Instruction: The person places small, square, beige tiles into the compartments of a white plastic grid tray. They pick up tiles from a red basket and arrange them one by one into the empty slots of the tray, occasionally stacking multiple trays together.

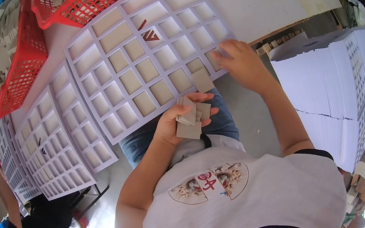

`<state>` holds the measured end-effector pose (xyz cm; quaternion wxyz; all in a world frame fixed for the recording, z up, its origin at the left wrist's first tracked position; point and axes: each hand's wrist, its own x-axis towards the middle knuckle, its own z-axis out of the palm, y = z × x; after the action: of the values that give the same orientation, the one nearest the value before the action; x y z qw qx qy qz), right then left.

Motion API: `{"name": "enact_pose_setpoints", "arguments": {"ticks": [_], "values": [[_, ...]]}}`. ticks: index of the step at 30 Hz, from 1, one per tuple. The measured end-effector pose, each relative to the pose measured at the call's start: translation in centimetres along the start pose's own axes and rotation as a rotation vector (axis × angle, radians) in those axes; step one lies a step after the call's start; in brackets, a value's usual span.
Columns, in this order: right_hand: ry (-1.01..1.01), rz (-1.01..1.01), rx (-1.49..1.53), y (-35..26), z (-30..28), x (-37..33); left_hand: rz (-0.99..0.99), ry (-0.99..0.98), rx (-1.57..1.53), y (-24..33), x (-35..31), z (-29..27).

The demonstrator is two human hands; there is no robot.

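Note:
In front of me lies a white compartment tray (107, 80); beige board pieces fill some of its cells, while others show a white bottom. My left hand (171, 121), palm up below the near edge, is closed round a fanned bunch of small square boards (189, 130). One square board (202, 80) sits tilted over the tray's near edge, just above those fingers. My right hand (244, 65) is at the near right corner, fingers bent and slightly apart, with the tips over a cell that holds a beige square (213, 60). Whether it grips that square is hard to see.
Red plastic baskets (30, 57) with board pieces stand at the far left and along the back. More white compartment trays (53, 135) lie to the left, near another person's arm (5, 192). A tall stack of white sheets (323, 90) rises on the right.

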<state>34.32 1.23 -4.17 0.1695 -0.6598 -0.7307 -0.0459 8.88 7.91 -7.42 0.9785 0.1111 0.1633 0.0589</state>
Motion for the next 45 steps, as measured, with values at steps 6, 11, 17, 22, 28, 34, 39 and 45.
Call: {"name": "enact_pose_setpoints", "arguments": {"ticks": [6,11,17,22,28,34,39,45], "values": [[0.135,0.234,0.348,-3.0,0.3,-1.5,0.037,0.002,0.009,-0.2,0.2,0.0],[0.11,0.27,0.425,-6.4,2.3,-0.7,-0.006,0.006,-0.042,-0.3,0.0,-0.8],[0.125,0.295,0.497,-6.2,2.0,-0.4,0.047,0.094,0.031,-0.4,-0.2,0.4],[-0.025,0.305,0.498,-6.9,1.3,-1.1,0.034,0.085,0.051,-0.4,0.0,0.5],[0.113,0.561,0.764,-5.8,1.5,-1.3,-0.15,0.105,0.458,0.3,0.1,0.9],[0.478,0.937,0.974,0.3,0.5,-1.8,0.213,0.022,1.552,1.2,3.0,6.7],[0.401,0.95,0.617,0.6,2.2,-1.8,0.128,0.206,1.722,2.3,7.7,9.7],[0.305,0.7,0.109,-1.2,2.1,-1.7,0.065,0.306,1.682,1.6,8.8,7.3]]}}
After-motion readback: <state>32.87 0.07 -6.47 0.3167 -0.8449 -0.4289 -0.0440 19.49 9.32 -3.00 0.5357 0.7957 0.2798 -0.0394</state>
